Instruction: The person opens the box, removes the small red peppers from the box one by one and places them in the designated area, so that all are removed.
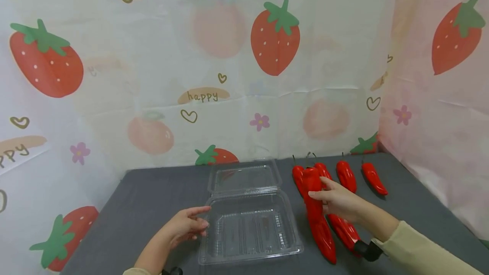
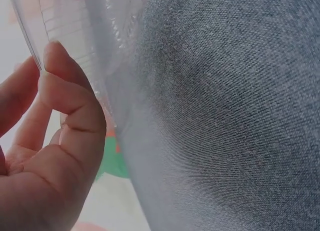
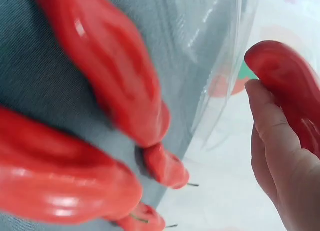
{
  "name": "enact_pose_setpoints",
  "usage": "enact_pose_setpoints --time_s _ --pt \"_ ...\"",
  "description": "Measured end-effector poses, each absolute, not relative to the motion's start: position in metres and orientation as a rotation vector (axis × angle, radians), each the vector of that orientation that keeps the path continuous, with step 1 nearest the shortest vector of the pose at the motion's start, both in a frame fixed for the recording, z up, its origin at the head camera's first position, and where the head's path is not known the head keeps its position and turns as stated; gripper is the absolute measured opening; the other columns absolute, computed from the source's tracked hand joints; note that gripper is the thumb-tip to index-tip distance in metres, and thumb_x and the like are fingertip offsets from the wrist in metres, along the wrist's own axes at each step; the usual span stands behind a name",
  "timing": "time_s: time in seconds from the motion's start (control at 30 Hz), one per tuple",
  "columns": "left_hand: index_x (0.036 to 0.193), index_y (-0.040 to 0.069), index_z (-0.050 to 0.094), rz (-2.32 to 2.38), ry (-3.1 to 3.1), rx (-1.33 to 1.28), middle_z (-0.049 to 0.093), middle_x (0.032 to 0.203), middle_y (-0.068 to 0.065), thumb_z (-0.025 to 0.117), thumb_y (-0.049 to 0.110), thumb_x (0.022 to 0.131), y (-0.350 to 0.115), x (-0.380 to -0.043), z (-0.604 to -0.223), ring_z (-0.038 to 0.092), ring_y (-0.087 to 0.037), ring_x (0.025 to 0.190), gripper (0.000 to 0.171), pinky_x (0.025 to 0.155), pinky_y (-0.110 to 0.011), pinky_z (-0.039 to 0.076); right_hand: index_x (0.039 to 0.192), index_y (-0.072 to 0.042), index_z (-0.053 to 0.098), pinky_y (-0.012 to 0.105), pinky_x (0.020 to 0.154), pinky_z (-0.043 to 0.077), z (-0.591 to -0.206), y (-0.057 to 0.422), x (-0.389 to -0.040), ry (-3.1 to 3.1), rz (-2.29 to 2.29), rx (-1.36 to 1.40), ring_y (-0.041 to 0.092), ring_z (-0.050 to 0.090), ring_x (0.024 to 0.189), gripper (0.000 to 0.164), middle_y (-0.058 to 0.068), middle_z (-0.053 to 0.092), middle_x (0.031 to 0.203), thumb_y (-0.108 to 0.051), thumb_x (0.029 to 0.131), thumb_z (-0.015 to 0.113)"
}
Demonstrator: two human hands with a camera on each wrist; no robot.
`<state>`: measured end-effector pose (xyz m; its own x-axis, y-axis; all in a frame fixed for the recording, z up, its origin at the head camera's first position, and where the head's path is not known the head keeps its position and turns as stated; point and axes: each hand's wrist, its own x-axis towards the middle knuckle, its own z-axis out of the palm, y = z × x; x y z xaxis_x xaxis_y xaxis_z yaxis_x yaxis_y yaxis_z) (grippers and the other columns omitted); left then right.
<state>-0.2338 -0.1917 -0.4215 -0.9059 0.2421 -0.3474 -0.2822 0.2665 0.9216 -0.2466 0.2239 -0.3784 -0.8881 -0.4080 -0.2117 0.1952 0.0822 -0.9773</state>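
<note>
A hinged clear plastic container (image 1: 250, 259) lies with its lid (image 1: 244, 178) folded back on the grey cloth. My left hand (image 1: 186, 226) is at its left side. In the left wrist view, thumb and finger (image 2: 70, 98) pinch the thin plastic edge. My right hand (image 1: 341, 202), to the right of the container, grips a red pepper (image 1: 311, 178) raised off the cloth. The held pepper (image 3: 287, 73) shows partly in the right wrist view; my hand covers the rest. Below it, another long red pepper (image 1: 322, 237) lies beside the container.
One more red pepper (image 1: 345, 229) lies partly under my right forearm. Toward the back right, several peppers with thin stems lie in a row, among them one pepper (image 1: 346, 176) and the rightmost pepper (image 1: 374, 178). A strawberry-print curtain (image 1: 237, 54) hangs behind the table.
</note>
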Motion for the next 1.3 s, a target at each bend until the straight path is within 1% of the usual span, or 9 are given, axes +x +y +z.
enact_pose_setpoints --time_s 0.07,0.17,0.27,0.37,0.47,0.6,0.67,0.97,1.3 --pt "0.146 -0.007 0.035 1.670 2.141 -0.031 0.065 0.081 -0.004 0.059 0.000 0.094 -0.190 -0.233 -0.421 0.062 -0.013 0.068 0.058 0.060 -0.027 0.043 0.148 0.007 -0.018 0.056 0.098 0.040 -0.378 0.230 -0.246 1.943 -1.862 -0.182 0.041 0.038 0.126 0.091 0.033 0.017 0.149 -0.017 0.098 0.054" --pt "0.145 -0.007 0.036 1.659 2.169 -0.028 0.064 0.082 -0.004 0.059 0.001 0.093 -0.189 -0.232 -0.421 0.062 -0.013 0.068 0.057 0.060 -0.027 0.043 0.149 0.010 -0.009 0.050 0.092 0.047 -0.379 0.240 -0.247 1.970 -1.864 -0.201 0.028 0.049 0.113 0.085 0.027 0.033 0.141 -0.016 0.099 0.054" --pt "0.145 -0.007 0.038 1.652 2.196 -0.047 0.063 0.083 -0.004 0.060 0.001 0.093 -0.188 -0.231 -0.422 0.062 -0.013 0.067 0.056 0.059 -0.027 0.042 0.149 0.011 0.001 0.045 0.087 0.048 -0.379 0.250 -0.249 1.984 -1.864 -0.242 0.022 0.053 0.105 0.078 0.017 0.047 0.128 -0.016 0.099 0.054" --pt "0.144 -0.006 0.039 1.652 2.220 -0.062 0.063 0.085 -0.004 0.061 0.001 0.092 -0.188 -0.231 -0.423 0.062 -0.014 0.067 0.057 0.059 -0.028 0.042 0.149 0.012 0.006 0.044 0.085 0.049 -0.380 0.259 -0.249 1.990 -1.862 -0.262 0.018 0.055 0.102 0.073 0.009 0.052 0.120 -0.016 0.100 0.053" --pt "0.144 -0.005 0.040 1.654 2.228 -0.070 0.064 0.087 -0.006 0.062 0.001 0.092 -0.188 -0.231 -0.424 0.062 -0.015 0.067 0.057 0.060 -0.028 0.041 0.149 0.012 0.001 0.046 0.087 0.049 -0.381 0.267 -0.248 2.001 -1.851 -0.241 0.020 0.054 0.107 0.076 0.022 0.046 0.132 -0.017 0.101 0.052" --pt "0.144 -0.005 0.039 1.662 2.215 -0.074 0.064 0.089 -0.006 0.061 0.001 0.093 -0.188 -0.231 -0.425 0.061 -0.014 0.066 0.057 0.058 -0.027 0.041 0.148 0.011 -0.013 0.047 0.089 0.049 -0.381 0.276 -0.246 1.998 -1.847 -0.178 0.032 0.045 0.122 0.083 0.035 0.018 0.149 -0.017 0.101 0.049" --pt "0.144 -0.005 0.040 1.661 2.220 -0.080 0.064 0.089 -0.006 0.062 0.002 0.092 -0.188 -0.230 -0.426 0.060 -0.014 0.065 0.057 0.058 -0.027 0.041 0.147 0.011 -0.017 0.047 0.088 0.049 -0.381 0.281 -0.246 2.002 -1.851 -0.152 0.036 0.041 0.125 0.084 0.037 0.013 0.150 -0.017 0.101 0.048" --pt "0.143 -0.003 0.043 1.650 2.244 -0.127 0.065 0.088 -0.005 0.061 0.001 0.093 -0.188 -0.228 -0.425 0.060 -0.014 0.062 0.053 0.055 -0.026 0.040 0.148 0.012 -0.010 0.049 0.087 0.051 -0.381 0.297 -0.244 2.066 -1.835 -0.157 0.022 0.054 0.106 0.081 0.036 0.018 0.144 -0.017 0.101 0.050" --pt "0.143 -0.001 0.044 1.644 2.241 -0.135 0.066 0.088 -0.005 0.063 0.004 0.092 -0.187 -0.230 -0.425 0.060 -0.014 0.063 0.054 0.056 -0.026 0.040 0.146 0.016 -0.006 0.049 0.084 0.051 -0.385 0.315 -0.242 2.107 -1.799 -0.125 0.020 0.056 0.102 0.079 0.038 0.024 0.139 -0.017 0.101 0.050"
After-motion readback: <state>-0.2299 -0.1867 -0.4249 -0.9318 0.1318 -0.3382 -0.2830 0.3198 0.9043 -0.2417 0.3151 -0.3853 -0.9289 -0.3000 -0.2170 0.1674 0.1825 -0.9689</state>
